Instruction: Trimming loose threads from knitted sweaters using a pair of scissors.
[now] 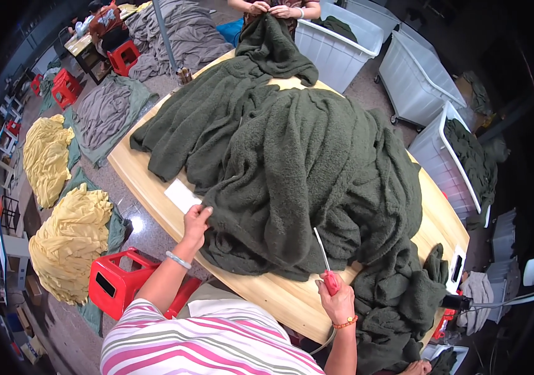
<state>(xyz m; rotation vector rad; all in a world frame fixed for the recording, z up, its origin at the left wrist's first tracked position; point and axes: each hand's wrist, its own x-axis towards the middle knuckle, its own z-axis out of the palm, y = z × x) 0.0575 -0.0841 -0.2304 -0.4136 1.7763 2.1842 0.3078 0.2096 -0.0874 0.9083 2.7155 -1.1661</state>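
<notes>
A big heap of dark green fleece fabric (317,162) covers most of the pale wooden table (139,165). At its near left edge, my left hand (197,224) pinches the fleece between thumb and fingers. My right hand (337,303) is wrapped round the red handle of a tool (321,247) with a long thin metal shaft. The shaft points away from me, its tip close to the near side of the fleece. What kind of tool it is, I cannot make out. A white sheet (182,195) lies on the table beyond my left hand.
Across the table another person's hands (273,10) hold up green fleece. A further person's hand (418,367) shows at lower right. White wheeled bins (336,53) stand at far right. Red stools (107,284) and yellow cloth piles (70,244) are left. More fleece (392,312) hangs at right.
</notes>
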